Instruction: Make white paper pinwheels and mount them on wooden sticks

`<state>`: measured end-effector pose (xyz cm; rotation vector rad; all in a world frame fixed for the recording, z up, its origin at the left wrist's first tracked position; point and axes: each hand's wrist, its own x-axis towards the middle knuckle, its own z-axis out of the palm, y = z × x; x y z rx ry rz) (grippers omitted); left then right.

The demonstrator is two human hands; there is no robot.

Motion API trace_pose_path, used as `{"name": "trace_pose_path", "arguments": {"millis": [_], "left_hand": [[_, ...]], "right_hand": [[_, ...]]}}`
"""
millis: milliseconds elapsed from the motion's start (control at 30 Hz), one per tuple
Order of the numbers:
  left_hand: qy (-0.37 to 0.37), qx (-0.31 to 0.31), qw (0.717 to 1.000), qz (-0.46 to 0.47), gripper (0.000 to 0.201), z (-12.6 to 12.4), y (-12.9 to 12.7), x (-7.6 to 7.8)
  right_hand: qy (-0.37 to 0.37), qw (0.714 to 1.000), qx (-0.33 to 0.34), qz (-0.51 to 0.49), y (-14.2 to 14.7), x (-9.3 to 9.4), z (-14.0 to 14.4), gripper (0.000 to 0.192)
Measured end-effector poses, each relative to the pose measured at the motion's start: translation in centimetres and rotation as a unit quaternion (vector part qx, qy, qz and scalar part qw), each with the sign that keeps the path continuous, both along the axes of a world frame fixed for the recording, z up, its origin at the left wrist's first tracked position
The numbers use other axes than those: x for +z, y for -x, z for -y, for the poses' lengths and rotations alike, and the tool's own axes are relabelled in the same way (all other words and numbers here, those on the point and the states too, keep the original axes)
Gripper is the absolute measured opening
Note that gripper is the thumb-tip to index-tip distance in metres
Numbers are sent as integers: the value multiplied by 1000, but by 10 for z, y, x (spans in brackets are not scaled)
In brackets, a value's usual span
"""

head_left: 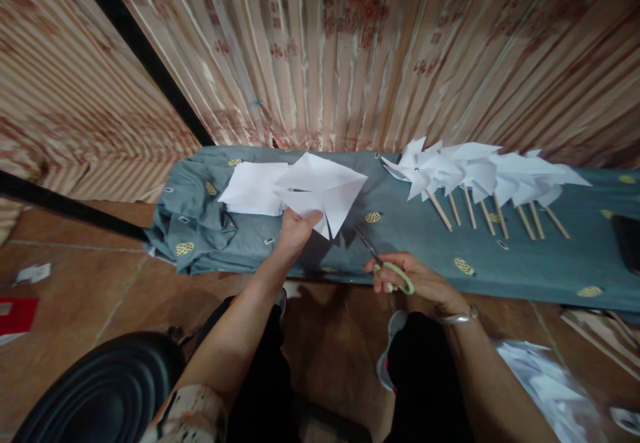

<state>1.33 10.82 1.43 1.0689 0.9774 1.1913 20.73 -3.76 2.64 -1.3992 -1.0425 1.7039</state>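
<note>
My left hand [296,227] pinches a white square of paper [323,189] with cuts in from its corners, lifted above a low bench covered in grey-green cloth [420,243]. My right hand [420,279] grips scissors [385,264] with pale green handles, their blades pointing up and left toward the paper, a short gap away. A flat stack of white sheets [253,188] lies on the cloth just behind the held paper.
Several finished white paper pinwheels on wooden sticks [480,183] lie in a row on the bench's right half. Patterned curtains hang behind. White paper scraps [545,383] litter the tiled floor at right; a dark round stool [105,396] stands lower left.
</note>
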Motion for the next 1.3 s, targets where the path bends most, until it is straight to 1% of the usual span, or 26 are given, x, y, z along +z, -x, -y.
{"name": "trace_pose_path", "arguments": {"millis": [33, 67, 100, 167, 200, 267, 367, 433, 533, 700, 767, 833, 867, 933, 1000, 1067, 1133, 1200, 1300], "left_hand": [[6, -7, 1000, -4, 32, 1, 1, -1], [15, -19, 1000, -8, 30, 2, 2, -1], [25, -35, 999, -12, 30, 4, 2, -2], [43, -77, 996, -22, 31, 9, 1, -3], [49, -101, 993, -31, 31, 12, 1, -4], [59, -148, 986, -55, 30, 19, -1, -3], [75, -212, 969, -98, 25, 28, -3, -3], [79, -239, 960, -122, 22, 31, -4, -3], [67, -253, 953, -152, 16, 33, -6, -6], [63, -253, 951, -167, 13, 33, -6, -9], [85, -250, 954, -139, 17, 33, -7, -6], [118, -245, 961, -55, 28, 34, -7, -1], [133, -244, 961, 0, 35, 34, -8, 3], [156, -248, 951, 102, 46, 35, -8, 9], [179, -253, 937, 162, 49, 37, -8, 13], [198, -253, 930, 179, 45, 41, -10, 12], [195, -248, 935, 162, 39, 46, -15, 9], [187, -219, 948, 133, 40, 51, -22, 5], [175, -159, 964, 123, 55, 54, -31, 1]], "right_hand": [[-4, 1000, -27, 11, -7, 0, 0, 54], [-16, 997, -68, 27, -12, -2, 0, 55], [-35, 990, -130, 42, -18, -4, -2, 56], [-76, 960, -260, 65, -25, -8, -6, 56], [-93, 946, -301, 70, -27, -10, -8, 55], [-117, 932, -337, 69, -30, -11, -12, 54], [-128, 936, -324, 59, -31, -10, -16, 51], [-123, 943, -306, 42, -31, -7, -18, 47], [-107, 948, -298, 20, -31, -4, -20, 41], [-86, 960, -267, 30, -29, -5, -22, 38], [-79, 962, -260, 23, -27, -7, -23, 36], [-87, 954, -285, 11, -25, -9, -26, 36], [-96, 946, -310, 0, -23, -10, -27, 36], [-117, 923, -365, -32, -20, -12, -31, 35], [-138, 896, -417, -64, -15, -14, -35, 34], [-156, 876, -449, -75, -9, -16, -39, 33], [-168, 870, -458, -69, -1, -18, -41, 33], [-170, 877, -445, -59, 8, -20, -44, 35], [-154, 893, -422, -36, 18, -20, -46, 41]]}}
